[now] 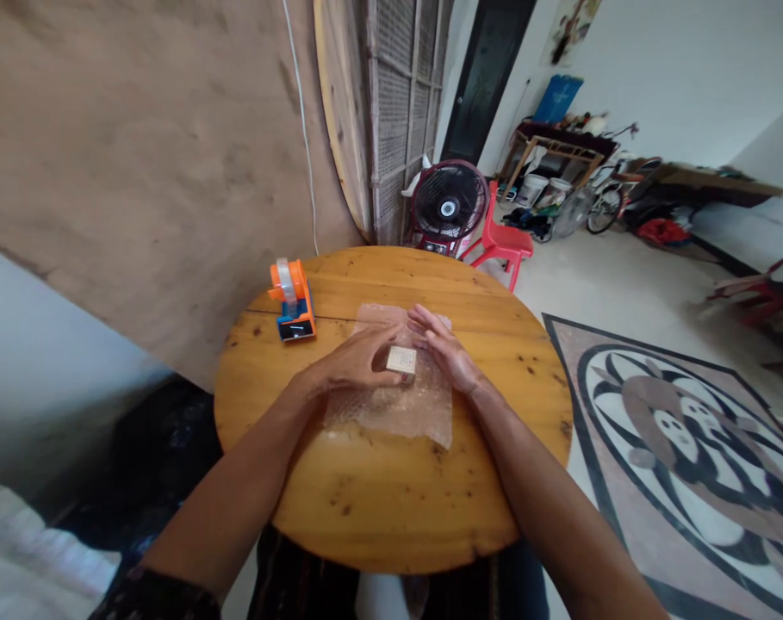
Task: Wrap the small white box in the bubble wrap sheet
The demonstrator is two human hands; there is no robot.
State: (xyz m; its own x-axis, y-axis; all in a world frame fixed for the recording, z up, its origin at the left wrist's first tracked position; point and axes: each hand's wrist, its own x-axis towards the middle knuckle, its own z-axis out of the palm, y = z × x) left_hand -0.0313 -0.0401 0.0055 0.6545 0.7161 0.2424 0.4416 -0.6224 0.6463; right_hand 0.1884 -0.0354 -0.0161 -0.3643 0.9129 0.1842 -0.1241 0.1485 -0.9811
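Observation:
A small pale box (401, 360) with printing on its top sits on a sheet of clear bubble wrap (404, 418) in the middle of the round wooden table. My left hand (360, 357) curves around the box from the left, thumb against its near side and fingers reaching past its far side. To the right of the box, my right hand (446, 349) lies over the wrap with its fingers stretched out, holding nothing. An orange and blue tape dispenser (293, 301) with a roll of clear tape stands at the table's far left.
The round table (391, 525) stands near a brown wall panel (171, 155). Beyond its far edge are a fan (448, 207) and a red chair (506, 238). A bicycle (604, 202) and a cluttered desk (559, 138) stand farther back. A panda-patterned floor design (688, 439) lies to the right.

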